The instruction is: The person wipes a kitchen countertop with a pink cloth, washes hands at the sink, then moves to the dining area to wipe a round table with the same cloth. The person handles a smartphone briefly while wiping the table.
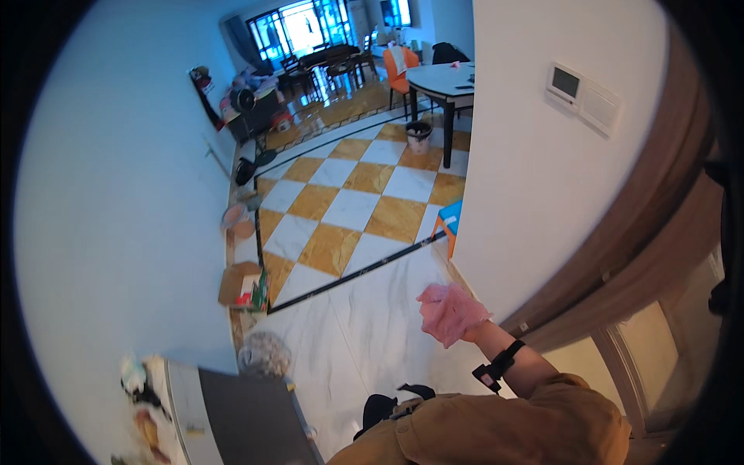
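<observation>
A crumpled pink cloth [450, 314] is held out in front of me, low and right of the picture's middle. My right hand [478, 332] grips it; the cloth hides most of the fingers. A black strap with a small device [491, 372] circles that wrist, below a brown sleeve [558, 418]. Beneath the cloth lies white marble-look floor [349, 349]. My left hand is out of view.
A doorway or wall edge with a thermostat [565, 84] stands right. Along the left wall are an open cardboard box [237, 282], a filled plastic bag [264, 353] and a dark-topped cabinet [256, 412]. Farther off stand a blue-and-orange stool [450, 220], a bin [418, 136] and a white table [439, 78].
</observation>
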The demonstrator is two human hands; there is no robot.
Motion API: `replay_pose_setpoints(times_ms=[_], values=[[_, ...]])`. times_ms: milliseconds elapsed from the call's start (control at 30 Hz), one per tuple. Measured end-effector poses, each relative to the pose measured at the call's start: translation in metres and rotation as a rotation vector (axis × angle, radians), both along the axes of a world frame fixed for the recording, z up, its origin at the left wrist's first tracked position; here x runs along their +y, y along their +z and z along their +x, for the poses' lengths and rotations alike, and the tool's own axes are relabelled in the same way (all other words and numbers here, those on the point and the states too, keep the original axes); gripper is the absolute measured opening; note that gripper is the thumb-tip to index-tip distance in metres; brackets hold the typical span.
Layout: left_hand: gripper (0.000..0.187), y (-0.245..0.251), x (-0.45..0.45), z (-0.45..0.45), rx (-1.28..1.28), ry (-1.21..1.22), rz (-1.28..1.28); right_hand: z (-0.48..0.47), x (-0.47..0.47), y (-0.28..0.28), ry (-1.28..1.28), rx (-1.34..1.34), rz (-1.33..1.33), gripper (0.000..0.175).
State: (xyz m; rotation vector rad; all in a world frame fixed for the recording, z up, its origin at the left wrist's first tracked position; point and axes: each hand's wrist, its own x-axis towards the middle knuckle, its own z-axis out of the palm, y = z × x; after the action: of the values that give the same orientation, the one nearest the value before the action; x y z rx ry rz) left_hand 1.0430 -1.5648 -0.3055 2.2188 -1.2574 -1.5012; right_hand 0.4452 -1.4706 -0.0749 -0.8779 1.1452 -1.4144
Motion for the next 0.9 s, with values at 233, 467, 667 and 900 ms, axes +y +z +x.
replay_pose_setpoints(times_ms=[233,467,667,900], values=[[0.038,-0.055,-0.13,-0.107,-0.188,-0.382,0.289,-0.121,-0.144,-0.071,-0.206,0.425,0.174,0.025],[0.042,-0.049,-0.466,-0.245,-0.358,-0.706,0.098,-0.228,-0.294,-0.036,-0.342,-0.767,-0.22,0.033],[0.032,-0.009,-0.768,-0.498,0.013,-0.612,-0.384,-0.32,-0.364,-0.042,-0.559,-0.622,-0.112,0.029],[0.031,-0.008,-0.823,-0.685,0.004,-1.05,-0.42,-0.502,-0.473,-0.083,-0.798,-0.847,-0.173,0.034]])
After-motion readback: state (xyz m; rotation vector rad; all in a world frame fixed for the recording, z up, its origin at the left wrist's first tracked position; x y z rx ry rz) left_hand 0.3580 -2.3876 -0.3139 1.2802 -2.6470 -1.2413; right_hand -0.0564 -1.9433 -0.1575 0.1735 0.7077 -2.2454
